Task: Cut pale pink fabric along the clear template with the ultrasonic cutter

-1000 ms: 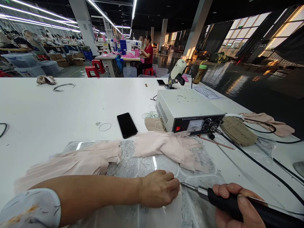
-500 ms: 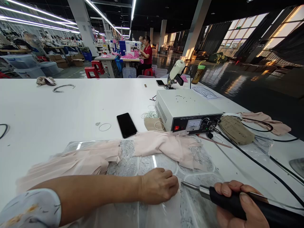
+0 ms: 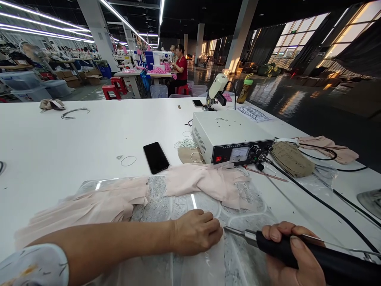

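My right hand (image 3: 293, 250) is wrapped round the thick black handle of an ultrasonic welding tool (image 3: 315, 258), whose narrow metal tip points left. That tip is just beside the curled fingers of my left hand (image 3: 198, 232), by the edge of a pale, thin fabric strip (image 3: 208, 264). My left hand is closed and rests on this strip; its fingertips are hidden. Under the strip lies a clear sheet over a grey marbled board (image 3: 160, 190). Pale pink fabric strips (image 3: 89, 206) lie piled at the left, and a folded pink piece (image 3: 202, 180) lies beyond my hand.
A control box (image 3: 235, 131) with a meter stands on the white table (image 3: 74, 147); its black cable (image 3: 312, 194) runs along the right. A phone (image 3: 155, 157), elastic loops (image 3: 187, 143), brown fabric pieces (image 3: 291, 159) and a cutting machine (image 3: 217, 89) are about. A co-worker (image 3: 179, 69) sits far behind.
The view has shifted slightly. The welding tool's tip stays close to my left fingers, and both hands keep their hold with little visible movement.
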A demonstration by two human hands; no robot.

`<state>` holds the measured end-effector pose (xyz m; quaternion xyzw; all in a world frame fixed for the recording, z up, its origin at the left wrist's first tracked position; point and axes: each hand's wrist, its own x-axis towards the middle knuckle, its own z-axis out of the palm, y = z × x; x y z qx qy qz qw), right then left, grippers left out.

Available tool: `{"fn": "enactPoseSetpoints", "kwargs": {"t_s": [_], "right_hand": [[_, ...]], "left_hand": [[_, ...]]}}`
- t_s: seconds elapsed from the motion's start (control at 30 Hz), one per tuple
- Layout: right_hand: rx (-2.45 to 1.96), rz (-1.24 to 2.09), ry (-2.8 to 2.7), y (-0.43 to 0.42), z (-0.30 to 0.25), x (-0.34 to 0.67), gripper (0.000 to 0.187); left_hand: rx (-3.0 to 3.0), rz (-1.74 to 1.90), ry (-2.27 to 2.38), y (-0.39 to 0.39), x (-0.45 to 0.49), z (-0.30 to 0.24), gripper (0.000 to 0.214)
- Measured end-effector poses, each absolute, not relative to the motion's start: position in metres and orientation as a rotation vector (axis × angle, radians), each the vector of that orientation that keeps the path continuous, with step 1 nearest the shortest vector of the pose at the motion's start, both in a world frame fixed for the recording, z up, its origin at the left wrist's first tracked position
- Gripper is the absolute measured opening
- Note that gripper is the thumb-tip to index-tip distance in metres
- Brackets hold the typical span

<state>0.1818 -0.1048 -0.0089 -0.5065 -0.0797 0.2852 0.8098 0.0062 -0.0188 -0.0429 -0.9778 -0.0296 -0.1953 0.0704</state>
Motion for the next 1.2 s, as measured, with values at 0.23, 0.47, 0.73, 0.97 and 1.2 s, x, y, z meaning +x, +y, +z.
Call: {"fn": "enactPoseSetpoints", "kwargs": {"t_s": [0.23,0.47,0.73,0.97,1.2], "right_hand": [[-1.04,0.626,-0.2,-0.1052,-0.0131,0.1806,0.029],[-1.017,0.622,-0.195,-0.1079,-0.0137,0.1818,0.027],[-1.043,0.615,-0.168,-0.1053,-0.0097,0.1825,0.026],[-1.078,0.625,-0.246,-0.1088,-0.0115,0.1841,0.023],[-1.066,0.646,-0.305,-0.1103,-0.0177,0.1875,0.023]], "left_hand": [[-2.977,-0.526,-0.075,-0.0181,0.0027,-0.0413,0.018],[-2.959,-0.475,-0.081,-0.0185,0.0027,-0.042,0.016],[-2.933,-0.461,-0.09,-0.0194,0.0036,-0.0407,0.013],[-2.934,-0.483,-0.094,-0.0199,0.0049,-0.04,0.01],[-2.922,-0.474,-0.101,-0.0203,0.0055,-0.0408,0.009]]}}
